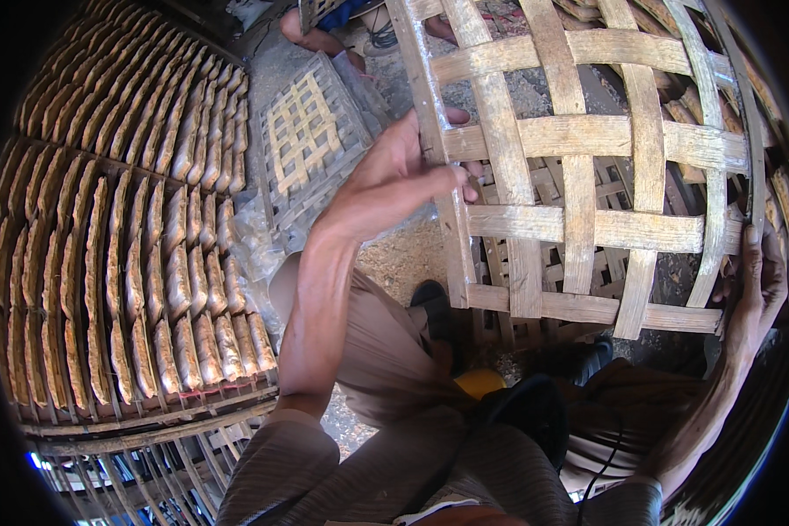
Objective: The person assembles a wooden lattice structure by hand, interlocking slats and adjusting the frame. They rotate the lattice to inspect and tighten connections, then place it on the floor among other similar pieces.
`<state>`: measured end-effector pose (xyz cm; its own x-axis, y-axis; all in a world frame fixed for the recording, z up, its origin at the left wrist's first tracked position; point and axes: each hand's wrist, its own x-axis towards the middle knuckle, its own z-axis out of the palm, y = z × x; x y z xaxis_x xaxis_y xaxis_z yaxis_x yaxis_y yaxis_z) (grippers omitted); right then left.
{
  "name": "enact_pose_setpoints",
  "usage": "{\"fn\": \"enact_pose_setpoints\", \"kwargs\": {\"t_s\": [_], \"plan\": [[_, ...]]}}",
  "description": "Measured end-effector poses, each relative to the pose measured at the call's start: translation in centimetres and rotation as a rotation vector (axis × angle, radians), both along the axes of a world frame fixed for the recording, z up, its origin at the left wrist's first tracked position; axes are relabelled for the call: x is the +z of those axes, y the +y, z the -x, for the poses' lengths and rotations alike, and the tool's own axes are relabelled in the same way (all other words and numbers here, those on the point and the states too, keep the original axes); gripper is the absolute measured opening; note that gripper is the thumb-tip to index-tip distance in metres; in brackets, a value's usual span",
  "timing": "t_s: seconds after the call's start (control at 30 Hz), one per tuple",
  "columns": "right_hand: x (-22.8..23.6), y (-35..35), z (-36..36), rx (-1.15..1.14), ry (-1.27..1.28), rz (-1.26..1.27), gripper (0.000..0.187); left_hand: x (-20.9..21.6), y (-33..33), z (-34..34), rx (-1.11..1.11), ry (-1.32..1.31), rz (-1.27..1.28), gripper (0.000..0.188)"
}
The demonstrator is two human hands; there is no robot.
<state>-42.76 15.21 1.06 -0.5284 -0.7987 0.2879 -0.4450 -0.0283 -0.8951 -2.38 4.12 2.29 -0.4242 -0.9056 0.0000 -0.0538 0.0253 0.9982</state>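
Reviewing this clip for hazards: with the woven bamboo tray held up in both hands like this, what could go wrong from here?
The left hand grips the bamboo tray only by its edge strip, and the right hand by the far rim; a slip could drop it onto the stacked trays below. Rough, splintery slats might cut the fingers. Swinging it left could knock the rows of flat cakes drying on the rack beside the person.
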Motion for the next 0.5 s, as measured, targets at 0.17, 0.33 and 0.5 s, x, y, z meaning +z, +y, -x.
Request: {"fn": "enact_pose_setpoints", "kwargs": {"t_s": [0.17, 0.33, 0.5], "plan": [[0.11, -0.11, 0.28, 0.07, -0.017, -0.029, 0.04, 0.51, -0.28, -0.54, -0.004, 0.072, -0.135, 0.049], [-0.15, -0.07, 0.06, -0.028, 0.016, -0.024, 0.038, 0.27, -0.31, 0.15, -0.006, -0.09, 0.036, 0.048], [0.33, -0.06, 0.01, 0.027, 0.006, -0.056, 0.036, 0.95, -0.19, -0.35, -0.017, 0.19, -0.187, 0.051]]}}
